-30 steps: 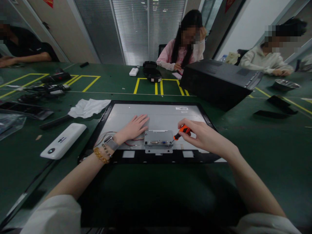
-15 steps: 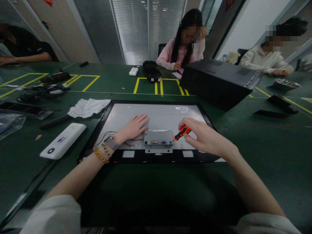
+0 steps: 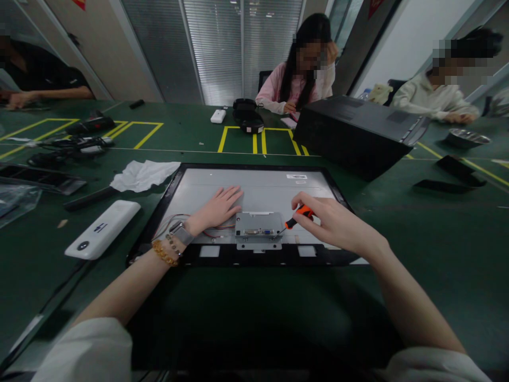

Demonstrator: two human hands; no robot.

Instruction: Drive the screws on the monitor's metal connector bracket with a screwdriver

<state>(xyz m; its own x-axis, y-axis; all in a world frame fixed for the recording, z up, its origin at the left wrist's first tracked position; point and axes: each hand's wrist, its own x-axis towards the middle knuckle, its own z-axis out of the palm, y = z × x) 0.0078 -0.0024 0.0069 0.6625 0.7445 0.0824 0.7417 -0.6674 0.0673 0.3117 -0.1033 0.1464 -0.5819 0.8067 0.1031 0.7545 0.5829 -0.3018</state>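
Right hand [image 3: 337, 223] now closer around screwdriver [image 3: 293, 220]

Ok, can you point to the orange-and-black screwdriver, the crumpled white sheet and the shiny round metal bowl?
Orange-and-black screwdriver [image 3: 292, 220], head view: front of its handle.
Crumpled white sheet [image 3: 145, 176], head view: middle of its wrinkled top.
Shiny round metal bowl [image 3: 466, 142], head view: its near outer wall.
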